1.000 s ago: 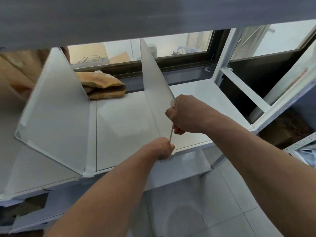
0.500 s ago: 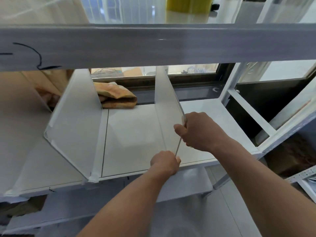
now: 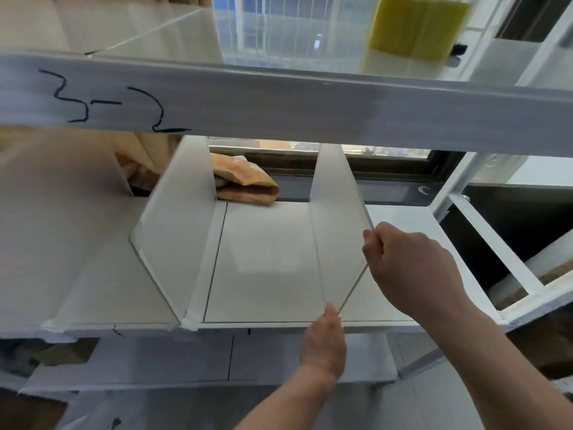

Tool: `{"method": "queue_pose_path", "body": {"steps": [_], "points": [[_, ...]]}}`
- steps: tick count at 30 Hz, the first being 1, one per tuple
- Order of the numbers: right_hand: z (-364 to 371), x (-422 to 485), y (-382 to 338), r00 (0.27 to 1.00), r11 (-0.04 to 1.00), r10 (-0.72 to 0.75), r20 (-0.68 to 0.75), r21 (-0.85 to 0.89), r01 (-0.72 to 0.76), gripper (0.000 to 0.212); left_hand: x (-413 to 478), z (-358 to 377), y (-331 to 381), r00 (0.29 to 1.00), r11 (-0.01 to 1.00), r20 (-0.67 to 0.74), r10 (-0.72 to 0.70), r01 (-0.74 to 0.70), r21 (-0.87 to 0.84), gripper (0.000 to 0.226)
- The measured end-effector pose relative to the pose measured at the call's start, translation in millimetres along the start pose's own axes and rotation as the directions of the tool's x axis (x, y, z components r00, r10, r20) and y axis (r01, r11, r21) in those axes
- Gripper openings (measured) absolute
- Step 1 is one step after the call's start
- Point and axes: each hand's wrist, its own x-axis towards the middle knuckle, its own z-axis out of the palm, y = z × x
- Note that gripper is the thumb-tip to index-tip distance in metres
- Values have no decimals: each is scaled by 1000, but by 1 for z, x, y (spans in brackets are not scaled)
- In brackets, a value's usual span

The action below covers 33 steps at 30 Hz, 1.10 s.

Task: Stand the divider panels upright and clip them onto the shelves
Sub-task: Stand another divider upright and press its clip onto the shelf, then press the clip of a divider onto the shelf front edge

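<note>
A frosted white divider panel (image 3: 335, 218) stands upright on the middle white shelf (image 3: 266, 268), running from the back to the front edge. My right hand (image 3: 412, 268) grips its upper front corner. My left hand (image 3: 325, 339) pinches the panel's lower front edge at the shelf lip. A second divider panel (image 3: 176, 231) stands upright to the left, its foot taped at the shelf's front edge.
The upper shelf beam (image 3: 310, 110), marked "3-2" in black, crosses above my hands. A yellow object (image 3: 415, 26) stands on that upper shelf. A folded tan cloth (image 3: 245, 181) lies at the back. White frame posts (image 3: 459, 187) rise at the right; a lower shelf (image 3: 186, 358) sits underneath.
The view has tilted upward, bringing the marked upper beam and the top shelf into sight. Both hands keep their hold on the same divider, which stays upright.
</note>
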Motion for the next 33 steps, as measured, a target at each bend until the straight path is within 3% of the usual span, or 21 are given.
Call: {"method": "queue_pose_path", "body": {"steps": [7, 10, 15, 20, 26, 33], "points": [[14, -12, -2, 995, 996, 45, -86, 85, -37, 40, 0, -36, -2, 983, 999, 177, 40, -42, 6, 25], [23, -23, -7, 990, 982, 111, -88, 164, -95, 39, -5, -59, -2, 973, 992, 201, 117, -125, 25, 28], [35, -50, -27, 958, 919, 284, -41, 296, -260, 45, -15, -96, -13, 965, 978, 163, 207, -209, -3, 42], [48, -77, -68, 935, 843, 339, 104, 408, -351, 43, -33, -138, -47, 967, 970, 72, 243, -241, -32, 36], [78, -100, -126, 924, 830, 293, 245, 414, -373, 31, -64, -183, -97, 991, 979, 41, 130, -122, -163, 34], [94, -104, -213, 953, 900, 75, 295, 392, -192, 38, -95, -235, -164, 993, 886, -50, -103, 69, -458, 25]]}}
